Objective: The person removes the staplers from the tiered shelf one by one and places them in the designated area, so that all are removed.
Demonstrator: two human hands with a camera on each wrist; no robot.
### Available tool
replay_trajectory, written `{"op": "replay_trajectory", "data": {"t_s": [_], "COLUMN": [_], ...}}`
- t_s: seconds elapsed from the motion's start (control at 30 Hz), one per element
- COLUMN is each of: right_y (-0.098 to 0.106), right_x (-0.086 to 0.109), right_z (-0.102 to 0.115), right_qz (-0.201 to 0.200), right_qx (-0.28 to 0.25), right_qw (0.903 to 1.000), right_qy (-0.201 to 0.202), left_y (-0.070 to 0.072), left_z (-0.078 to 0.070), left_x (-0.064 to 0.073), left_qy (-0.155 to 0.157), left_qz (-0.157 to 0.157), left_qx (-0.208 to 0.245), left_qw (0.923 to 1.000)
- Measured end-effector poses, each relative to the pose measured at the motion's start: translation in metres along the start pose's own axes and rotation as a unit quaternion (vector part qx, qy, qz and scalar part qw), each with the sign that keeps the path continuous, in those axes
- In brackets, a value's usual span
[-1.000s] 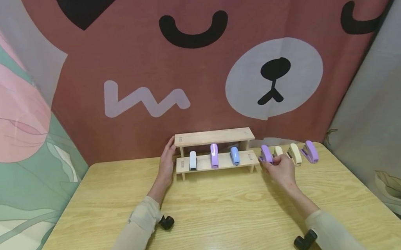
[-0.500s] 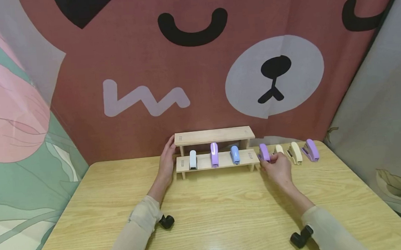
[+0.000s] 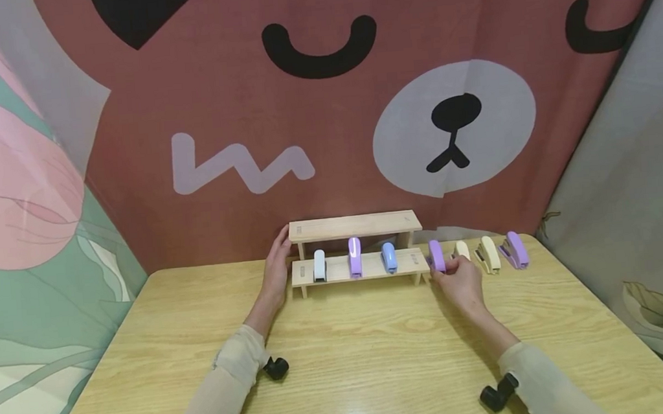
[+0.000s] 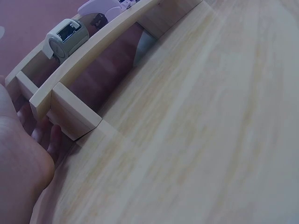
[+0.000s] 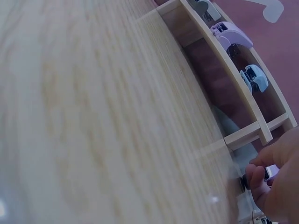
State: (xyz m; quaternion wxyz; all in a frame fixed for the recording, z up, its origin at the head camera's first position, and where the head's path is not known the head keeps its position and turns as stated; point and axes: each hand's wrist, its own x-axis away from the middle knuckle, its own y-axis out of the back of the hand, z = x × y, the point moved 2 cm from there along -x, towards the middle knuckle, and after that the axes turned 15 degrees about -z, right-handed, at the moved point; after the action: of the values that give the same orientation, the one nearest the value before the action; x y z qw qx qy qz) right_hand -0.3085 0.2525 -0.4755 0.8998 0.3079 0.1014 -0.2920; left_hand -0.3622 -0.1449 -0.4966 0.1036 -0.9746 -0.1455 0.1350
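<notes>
- Pale wood makes the rack (image 3: 355,226), with a high step at the back and a low step (image 3: 336,271) in front.
- Three staplers stand in a row on the low step: the white stapler (image 3: 319,266) on the left, the middle purple stapler (image 3: 356,258), and the blue stapler (image 3: 390,258) on the right. That part looks done.
- Four more sit past the rack's right end, so they look like the part that is left.
- First comes the near purple stapler (image 3: 436,254), just beside the low step. The right hand (image 3: 460,283) pinches it low down with finger and thumb. I can't tell if it is lifted or sits on the table (image 3: 343,349).
- Next is the near cream stapler (image 3: 461,248), partly hidden by that hand.
- Then come the far cream stapler (image 3: 490,254) and, last, the far purple stapler (image 3: 517,249) — no hand is on these two.
- On the other side, the left hand (image 3: 275,270) rests by the rack's left end. Its fingers are long and loose, not closed round anything — how hard they press, I can't tell.
</notes>
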Motion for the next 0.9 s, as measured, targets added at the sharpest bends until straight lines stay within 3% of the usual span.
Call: {"op": "replay_trajectory", "data": {"t_s": [0.4, 0.9], "right_y": [0.0002, -0.0025], "right_x": [-0.0001, 0.0020], "right_z": [-0.0056, -0.0069], "right_qz": [0.011, 0.006], "right_qx": [0.018, 0.017], "right_qw": [0.9997, 0.9991], "right_qy": [0.010, 0.038], "left_y": [0.0007, 0.0000], "left_z": [-0.0057, -0.0007], "left_x": [0.0020, 0.0018], "left_qy": [0.010, 0.008], "left_qz": [0.020, -0.008], "left_qx": [-0.005, -0.013], "left_qw": [0.9997, 0.9999]}}
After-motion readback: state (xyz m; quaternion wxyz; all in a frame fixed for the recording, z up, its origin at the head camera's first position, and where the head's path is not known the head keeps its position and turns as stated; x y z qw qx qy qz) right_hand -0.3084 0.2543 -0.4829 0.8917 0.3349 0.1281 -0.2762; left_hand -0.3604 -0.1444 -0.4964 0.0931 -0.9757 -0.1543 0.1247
